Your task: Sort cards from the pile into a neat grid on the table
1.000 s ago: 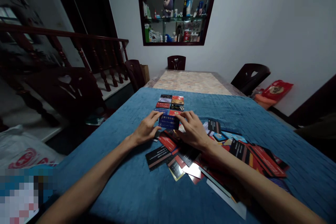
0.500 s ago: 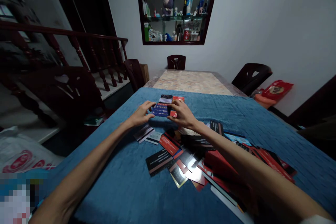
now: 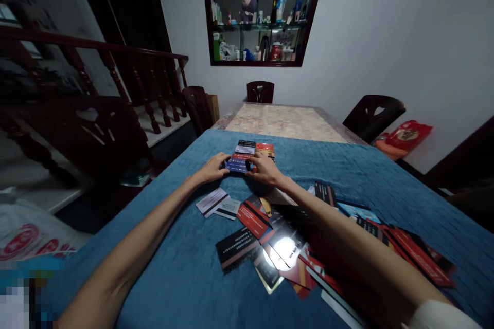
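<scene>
A blue card point(image 3: 236, 165) with light lettering is held by its two short ends. My left hand point(image 3: 213, 168) pinches the left end between thumb and fingers, and my right hand point(image 3: 265, 169) closes on the right one. The card is low over the cloth; whether it touches is unclear. Just behind it, part of a red card point(image 3: 241, 156) shows. Farther back lie a black-and-white card point(image 3: 246, 147) and an orange-red card point(image 3: 265, 149), side by side. Nearer me, loose cards are scattered, among them a white card point(image 3: 212, 202), a red card point(image 3: 253, 218) and a black card point(image 3: 236, 248).
A blue cloth point(image 3: 170, 247) covers the near part of the table, with the patterned tabletop point(image 3: 285, 121) beyond. More cards pile up under my right forearm. Dark chairs point(image 3: 260, 92) surround the table. A red bag point(image 3: 409, 135) is at the right, a white bag point(image 3: 34, 231) at the left.
Both hands, with the blue card between them, have lowered slightly toward the cloth. The view has shifted a little. The loose cards appear otherwise the same.
</scene>
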`<control>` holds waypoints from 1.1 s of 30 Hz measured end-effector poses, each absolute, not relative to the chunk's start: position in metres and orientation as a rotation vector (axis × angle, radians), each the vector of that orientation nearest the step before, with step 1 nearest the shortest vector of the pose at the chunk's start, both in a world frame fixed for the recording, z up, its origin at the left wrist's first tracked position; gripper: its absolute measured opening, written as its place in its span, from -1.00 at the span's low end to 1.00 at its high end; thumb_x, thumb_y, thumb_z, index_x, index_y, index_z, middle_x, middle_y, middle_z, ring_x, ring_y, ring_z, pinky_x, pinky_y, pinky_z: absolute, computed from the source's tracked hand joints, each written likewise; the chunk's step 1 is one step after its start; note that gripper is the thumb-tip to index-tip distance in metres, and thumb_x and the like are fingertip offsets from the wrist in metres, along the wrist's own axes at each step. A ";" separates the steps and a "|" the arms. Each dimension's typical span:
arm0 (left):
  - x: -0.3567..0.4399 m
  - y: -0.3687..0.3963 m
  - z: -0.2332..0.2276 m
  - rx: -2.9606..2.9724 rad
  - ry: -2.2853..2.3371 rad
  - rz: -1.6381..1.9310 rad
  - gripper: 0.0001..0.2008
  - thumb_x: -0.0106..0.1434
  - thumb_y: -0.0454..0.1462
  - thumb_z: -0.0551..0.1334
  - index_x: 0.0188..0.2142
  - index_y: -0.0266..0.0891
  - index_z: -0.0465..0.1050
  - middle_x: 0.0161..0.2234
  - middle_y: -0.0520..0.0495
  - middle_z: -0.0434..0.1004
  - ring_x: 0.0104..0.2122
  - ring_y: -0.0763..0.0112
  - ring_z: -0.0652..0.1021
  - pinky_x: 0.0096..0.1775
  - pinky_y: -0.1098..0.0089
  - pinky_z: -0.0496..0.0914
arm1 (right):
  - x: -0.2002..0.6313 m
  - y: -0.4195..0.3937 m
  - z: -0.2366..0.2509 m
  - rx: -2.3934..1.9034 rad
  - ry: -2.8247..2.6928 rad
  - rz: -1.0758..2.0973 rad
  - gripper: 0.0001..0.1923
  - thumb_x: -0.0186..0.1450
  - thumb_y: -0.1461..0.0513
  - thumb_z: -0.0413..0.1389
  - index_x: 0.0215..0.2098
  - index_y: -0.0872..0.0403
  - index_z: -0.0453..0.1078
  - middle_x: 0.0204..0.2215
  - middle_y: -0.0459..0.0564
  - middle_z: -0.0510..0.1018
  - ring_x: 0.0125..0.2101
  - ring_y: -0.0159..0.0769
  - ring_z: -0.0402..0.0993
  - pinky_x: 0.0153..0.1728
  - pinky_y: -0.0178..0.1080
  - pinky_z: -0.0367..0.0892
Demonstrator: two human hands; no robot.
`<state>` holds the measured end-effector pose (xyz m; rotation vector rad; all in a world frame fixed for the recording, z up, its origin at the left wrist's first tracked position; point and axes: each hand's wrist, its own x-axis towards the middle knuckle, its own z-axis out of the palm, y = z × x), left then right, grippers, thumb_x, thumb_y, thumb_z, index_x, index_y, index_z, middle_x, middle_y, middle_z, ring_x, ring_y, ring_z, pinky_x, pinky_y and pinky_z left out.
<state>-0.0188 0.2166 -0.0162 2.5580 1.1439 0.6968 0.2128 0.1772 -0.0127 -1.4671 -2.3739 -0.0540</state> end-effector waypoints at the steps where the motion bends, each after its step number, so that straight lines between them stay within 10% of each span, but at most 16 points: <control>1: -0.018 0.218 -0.017 2.554 1.146 0.683 -0.51 0.08 -0.33 0.26 0.05 -0.31 0.41 -0.16 -0.11 0.44 -0.21 0.26 0.50 -0.07 0.24 0.42 | 0.212 0.178 -0.013 -1.489 -2.372 -0.039 -0.54 0.23 0.07 0.23 0.05 0.08 0.43 0.02 0.15 0.41 0.06 -0.04 0.26 0.00 -0.10 0.26; 33: -0.016 0.235 -0.040 2.574 1.143 0.623 -0.67 0.14 -0.30 0.23 -0.07 -0.28 0.50 -0.07 -0.17 0.45 -0.11 0.22 0.51 0.00 0.24 0.43 | 0.208 0.181 -0.011 -1.702 -2.475 0.006 -0.59 0.26 0.03 0.16 0.03 0.00 0.47 0.00 0.12 0.51 0.04 0.02 0.29 -0.12 -0.15 0.28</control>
